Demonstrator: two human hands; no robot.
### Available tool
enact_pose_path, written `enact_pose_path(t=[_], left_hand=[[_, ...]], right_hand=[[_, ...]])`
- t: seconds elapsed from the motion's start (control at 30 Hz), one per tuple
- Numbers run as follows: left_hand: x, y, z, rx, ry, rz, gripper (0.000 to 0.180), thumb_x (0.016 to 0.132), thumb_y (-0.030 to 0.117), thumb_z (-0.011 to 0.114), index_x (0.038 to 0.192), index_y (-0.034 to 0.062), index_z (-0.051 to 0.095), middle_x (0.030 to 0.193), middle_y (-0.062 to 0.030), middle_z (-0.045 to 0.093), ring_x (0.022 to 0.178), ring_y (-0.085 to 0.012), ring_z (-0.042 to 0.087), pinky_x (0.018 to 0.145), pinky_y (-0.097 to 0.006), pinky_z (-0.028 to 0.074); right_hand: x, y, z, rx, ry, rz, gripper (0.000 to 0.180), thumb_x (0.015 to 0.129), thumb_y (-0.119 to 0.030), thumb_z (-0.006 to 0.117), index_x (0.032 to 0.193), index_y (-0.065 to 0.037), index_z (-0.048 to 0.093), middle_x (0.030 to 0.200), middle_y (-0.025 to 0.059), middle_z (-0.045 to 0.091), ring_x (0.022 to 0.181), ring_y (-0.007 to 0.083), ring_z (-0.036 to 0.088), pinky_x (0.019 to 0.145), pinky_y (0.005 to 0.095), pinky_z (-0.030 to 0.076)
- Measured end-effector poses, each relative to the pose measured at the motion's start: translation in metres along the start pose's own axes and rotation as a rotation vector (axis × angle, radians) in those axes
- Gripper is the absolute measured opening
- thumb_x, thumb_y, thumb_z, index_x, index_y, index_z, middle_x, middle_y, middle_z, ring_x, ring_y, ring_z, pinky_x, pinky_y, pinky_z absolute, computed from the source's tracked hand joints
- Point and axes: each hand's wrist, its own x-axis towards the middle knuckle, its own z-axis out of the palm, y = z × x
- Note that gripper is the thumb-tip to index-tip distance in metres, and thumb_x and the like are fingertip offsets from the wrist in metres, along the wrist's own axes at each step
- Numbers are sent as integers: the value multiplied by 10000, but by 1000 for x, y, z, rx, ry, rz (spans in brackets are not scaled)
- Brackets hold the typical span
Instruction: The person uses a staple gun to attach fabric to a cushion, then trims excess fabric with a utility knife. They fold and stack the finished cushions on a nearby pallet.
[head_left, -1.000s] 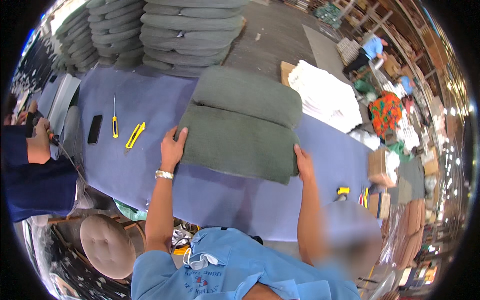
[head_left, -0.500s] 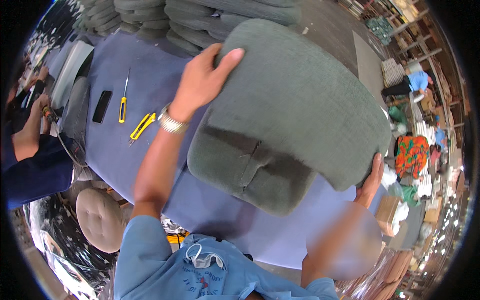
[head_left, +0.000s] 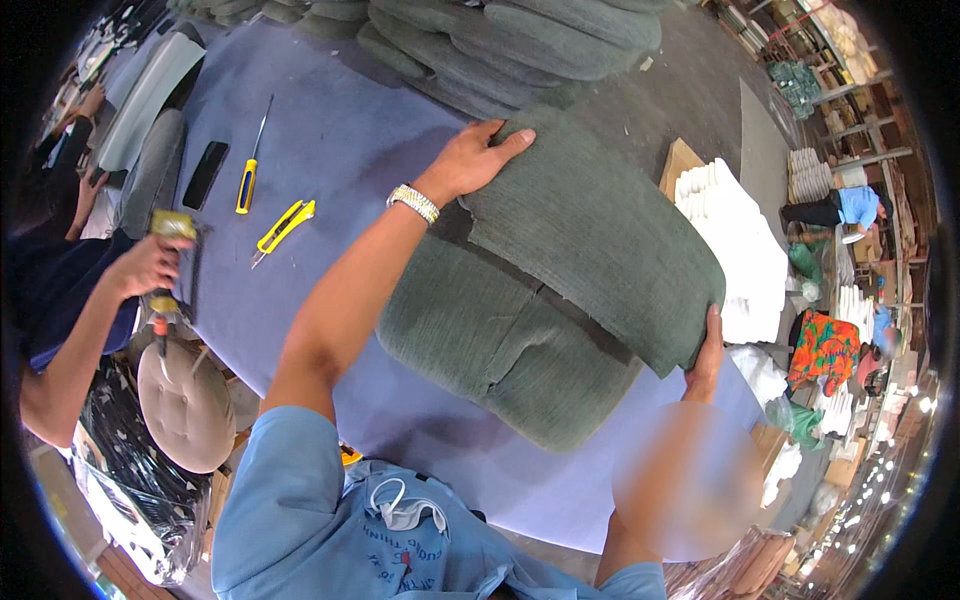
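Observation:
My left hand [head_left: 470, 165] grips the far left edge of a green fabric-covered panel [head_left: 600, 230], thumb on top and fingers curled under. At its near right edge, my right hand [head_left: 706, 355] holds the same panel, with some fingers hidden underneath. The panel is tilted over a green upholstered cushion [head_left: 460, 315] that lies on the blue-covered table [head_left: 330, 330]. A seam and a pinched crease run across the middle of the cushion; the panel covers its far part. Whether the two are joined I cannot tell.
Left on the table lie a yellow utility knife [head_left: 284, 230], a yellow-handled screwdriver [head_left: 246, 185] and a black phone [head_left: 205, 175]. Stacked green cushions [head_left: 450, 50] stand at the back, a white stack [head_left: 735, 250] at right. At left a co-worker's hand [head_left: 145, 268] holds a power tool [head_left: 172, 228].
The panel has tilted and its far edge has come lower, uncovering the white stack behind it. Both hands keep their hold. The co-worker's power tool has come into fuller view at left.

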Motion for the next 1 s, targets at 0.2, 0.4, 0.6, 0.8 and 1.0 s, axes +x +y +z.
enact_pose_path(t=[0.2,0.4,0.6,0.8,1.0], left_hand=[[4,-12,-1,-305,-87,-135,1038,906,745,579,1547,-51,396,1569,-243,448,1432,-359,461,1202,-419,328],[-30,21,-25,-572,-148,-151,900,961,645,605,1495,-68,476,1484,-184,554,1349,-254,536,1151,-351,379],[-161,93,-13,-353,-275,284,560,1039,395,573,1326,-86,603,1284,-98,614,1223,-210,545,1085,-317,378],[-266,72,52,-306,-669,430,778,1055,610,384,1435,-47,556,1371,-163,615,1275,-243,534,1106,-361,367],[-365,13,161,-296,-1375,-291,750,1058,627,424,1420,-17,552,1317,-114,634,1179,-214,592,1036,-380,453]], right_hand=[[3,16,0,284,-121,63,790,993,-510,618,1559,-17,373,1530,215,456,1352,341,509,1075,468,468],[-32,12,-15,289,-110,-61,755,999,-474,616,1583,-68,365,1553,168,452,1374,332,497,1104,466,453],[-253,131,-113,588,263,118,771,990,-600,560,1542,-72,454,1520,150,510,1381,303,497,1125,458,429],[-500,146,-114,725,756,467,833,948,-750,499,1388,-51,612,1429,189,590,1271,317,565,1088,451,433],[-757,218,-84,863,1132,436,791,977,-708,489,1399,-50,610,1377,160,642,1202,287,627,1057,415,468]])
